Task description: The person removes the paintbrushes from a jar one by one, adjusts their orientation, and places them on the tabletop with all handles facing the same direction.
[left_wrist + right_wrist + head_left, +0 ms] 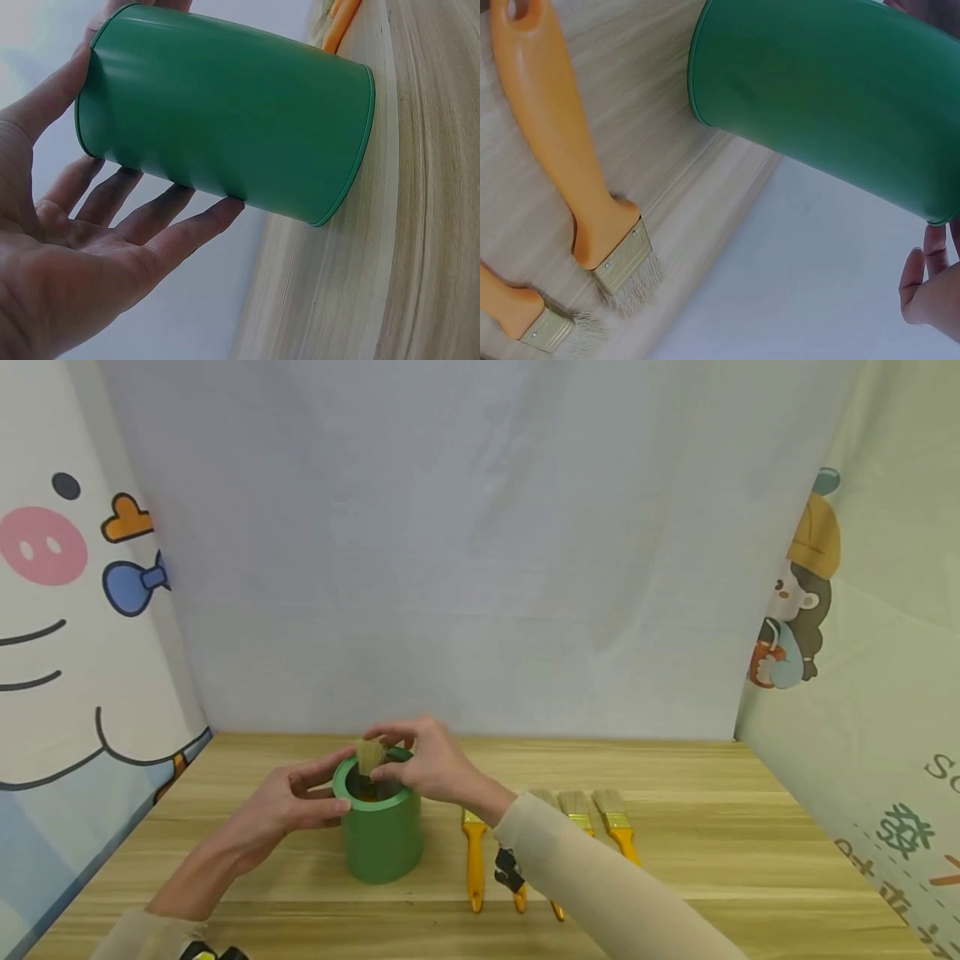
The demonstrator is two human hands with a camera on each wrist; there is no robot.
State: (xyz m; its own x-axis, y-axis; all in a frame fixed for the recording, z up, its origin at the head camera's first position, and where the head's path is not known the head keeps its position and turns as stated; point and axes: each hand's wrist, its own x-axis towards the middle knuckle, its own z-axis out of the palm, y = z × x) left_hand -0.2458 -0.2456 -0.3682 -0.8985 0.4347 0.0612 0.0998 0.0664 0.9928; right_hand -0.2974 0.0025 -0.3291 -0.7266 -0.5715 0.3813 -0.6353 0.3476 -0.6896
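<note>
A green cylindrical container (382,843) stands upright on the table. My left hand (288,802) holds it from the left, thumb by the rim and fingertips along the side (180,199). Bristles up, a paintbrush (370,757) stands in its mouth. Over the rim from the right, my right hand (427,764) pinches this brush near the base of the bristles, thumb in front. The lower part of the brush is hidden inside the container. In the right wrist view, part of my right hand (934,296) shows beside the container's rim.
Several orange-handled paintbrushes (475,864) lie on the wooden table (697,852) right of the container, partly covered by my right forearm (592,881). Two appear in the right wrist view, the larger brush (562,135) nearest the container. A pale cloth (465,568) hangs behind the table.
</note>
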